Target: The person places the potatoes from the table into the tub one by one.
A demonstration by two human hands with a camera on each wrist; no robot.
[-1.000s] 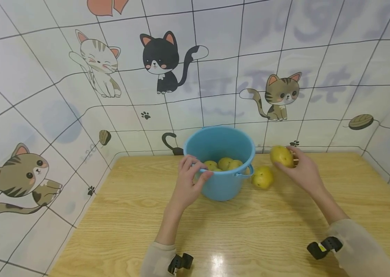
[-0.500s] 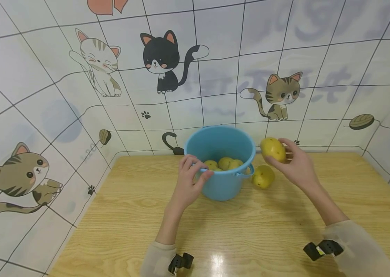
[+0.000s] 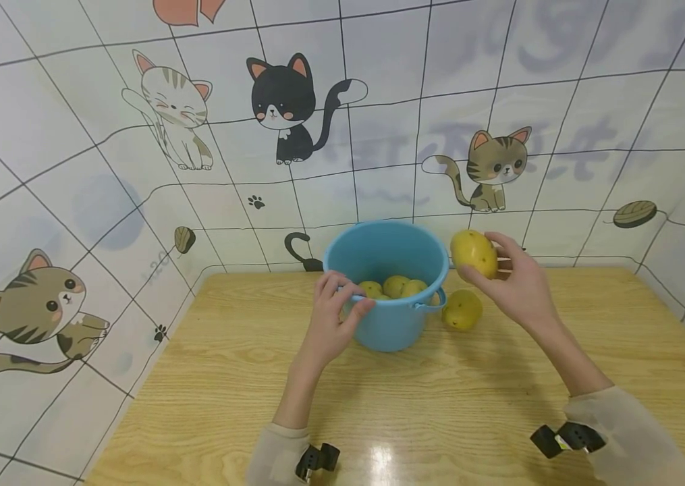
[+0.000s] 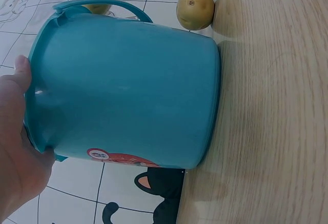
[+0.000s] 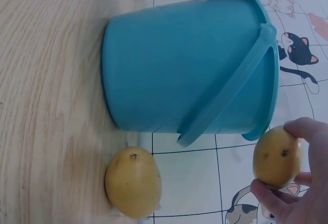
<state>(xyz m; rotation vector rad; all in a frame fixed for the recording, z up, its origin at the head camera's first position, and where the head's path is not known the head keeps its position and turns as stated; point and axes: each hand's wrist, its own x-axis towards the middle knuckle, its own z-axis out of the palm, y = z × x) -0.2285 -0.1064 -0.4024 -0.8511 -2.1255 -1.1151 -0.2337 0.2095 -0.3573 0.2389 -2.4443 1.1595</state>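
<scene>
My left hand grips the near left rim of a light blue bucket, which stands upright on the table. Several yellow potatoes lie inside it. Between thumb and fingers, my right hand holds another yellow potato, raised just right of the bucket's rim. In the right wrist view this held potato shows small dark pits. Below it on the table rests one more potato, close to the bucket's right side. The bucket's handle hangs down on that side.
The light wooden table backs onto a wall with a grid and cartoon cats, close behind the bucket. Another wall rises on the left. Small black devices sit on both wrists.
My right hand has lifted its potato up and leftward, nearer the bucket's rim. The left hand has stayed on the rim, and the bucket has not moved.
</scene>
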